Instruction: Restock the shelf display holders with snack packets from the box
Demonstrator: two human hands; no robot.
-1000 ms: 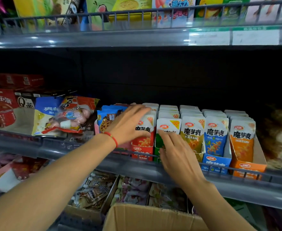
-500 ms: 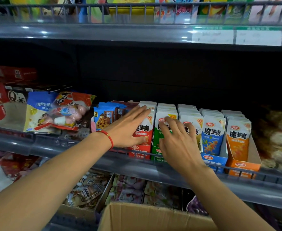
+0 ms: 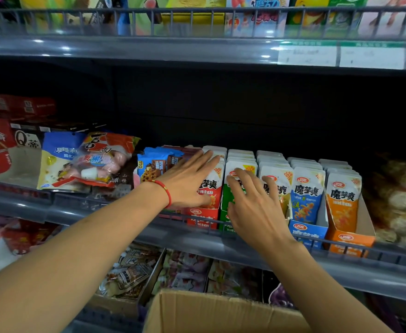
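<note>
The five holders on the middle shelf [image 3: 221,246] look already full, from the red holder [image 3: 203,218] to the orange holder [image 3: 349,241]. The left hand [image 3: 187,182] lies flat, fingers straight, on the front red packet [image 3: 211,186]. The right hand [image 3: 252,203] presses with relaxed, spread fingers on the green packet [image 3: 230,188]; neither grips anything. The box [image 3: 221,313] waits below (its inside is not visible), so I judge only tidying is left here.
</note>
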